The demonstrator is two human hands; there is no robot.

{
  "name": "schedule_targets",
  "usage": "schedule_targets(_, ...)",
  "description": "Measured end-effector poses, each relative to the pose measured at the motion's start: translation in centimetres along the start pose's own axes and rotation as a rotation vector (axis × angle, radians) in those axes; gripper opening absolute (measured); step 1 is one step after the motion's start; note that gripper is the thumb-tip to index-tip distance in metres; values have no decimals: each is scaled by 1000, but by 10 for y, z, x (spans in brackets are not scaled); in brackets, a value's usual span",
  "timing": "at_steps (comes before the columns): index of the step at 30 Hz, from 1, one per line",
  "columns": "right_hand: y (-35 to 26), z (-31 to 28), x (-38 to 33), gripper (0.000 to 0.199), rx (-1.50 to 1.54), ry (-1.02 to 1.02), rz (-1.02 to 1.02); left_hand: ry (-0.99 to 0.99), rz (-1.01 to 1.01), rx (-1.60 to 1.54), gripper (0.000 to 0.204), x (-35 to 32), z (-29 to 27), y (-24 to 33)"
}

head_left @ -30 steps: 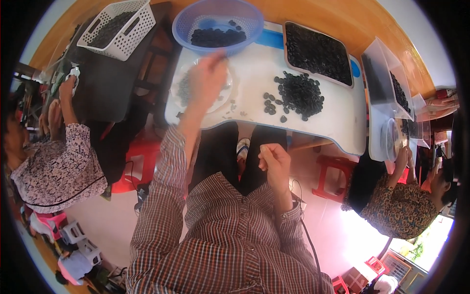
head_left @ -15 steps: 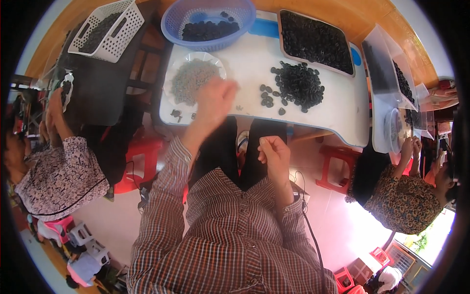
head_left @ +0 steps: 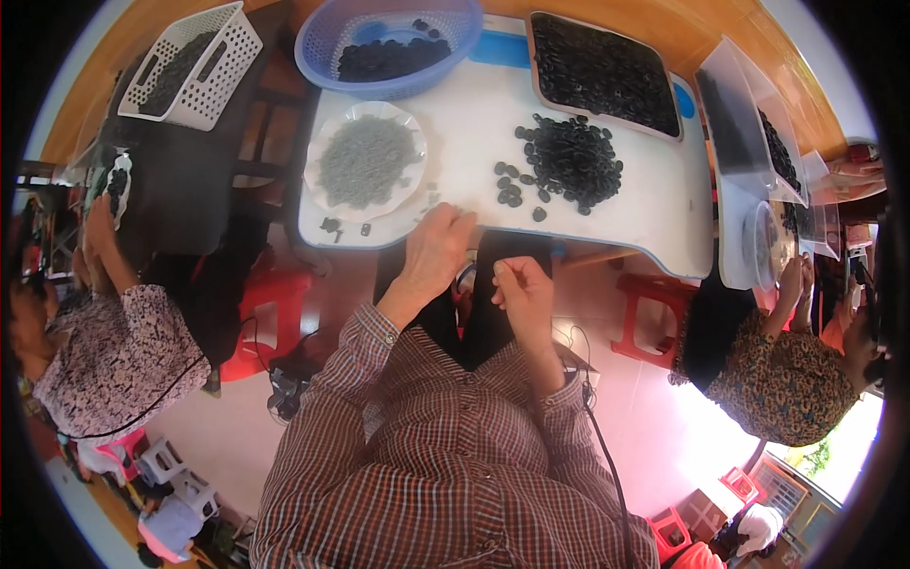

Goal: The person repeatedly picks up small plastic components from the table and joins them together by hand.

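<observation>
My left hand (head_left: 436, 250) is at the near edge of the white table (head_left: 464, 114), its fingers curled together. Whatever it holds, if anything, is hidden. Just off the edge, my right hand (head_left: 524, 292) is closed, thumb against fingers; I cannot make out anything in it. Beyond my left hand stands a white scalloped plate (head_left: 391, 201) with a heap of small grey pieces (head_left: 365, 161). A pile of black, flat oval pieces (head_left: 573, 166) lies farther right, with several loose ones at its left side. A few dark bits (head_left: 332, 226) lie by the plate.
A blue-purple colander (head_left: 455, 47) with black pieces stands at the back left. At the back right is a tray (head_left: 607, 76) full of black pieces. People sit at tables on both sides, near a white basket (head_left: 213, 81) and a clear bin (head_left: 735, 114).
My left hand has come back from the plate toward me, down to the table's near edge. My right hand stays closed in nearly the same place. The view has shifted slightly.
</observation>
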State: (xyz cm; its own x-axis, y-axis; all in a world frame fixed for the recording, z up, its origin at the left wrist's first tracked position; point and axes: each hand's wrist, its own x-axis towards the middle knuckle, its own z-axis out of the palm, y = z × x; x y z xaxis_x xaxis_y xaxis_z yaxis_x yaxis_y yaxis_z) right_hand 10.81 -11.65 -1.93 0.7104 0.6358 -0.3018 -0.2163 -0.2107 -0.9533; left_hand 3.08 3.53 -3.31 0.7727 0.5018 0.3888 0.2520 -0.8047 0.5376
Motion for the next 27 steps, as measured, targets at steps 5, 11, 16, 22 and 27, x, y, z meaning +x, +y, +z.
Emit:
schedule_targets(5, -1, -3, 12, 10, -102, 74, -110, 53, 19, 34, 20, 0, 2, -1)
schedule_targets(11, -4, -19, 37, 7, -339, 273, -329, 92, 61, 38, 21, -2, 4, 0)
schedule_targets(16, 1, -33, 51, 8, -586, 394, -522, 117, 79, 26, 19, 0, 3, 2)
schedule_targets(22, -14, -22, 56, 13, -838, 468, -517, 98, 71, 48, 16, 0, 4, 2)
schedule_targets(27, -11, -24, 65, 15, -950, 468, -536, 81, 51, 70, 15, -1, 8, 2)
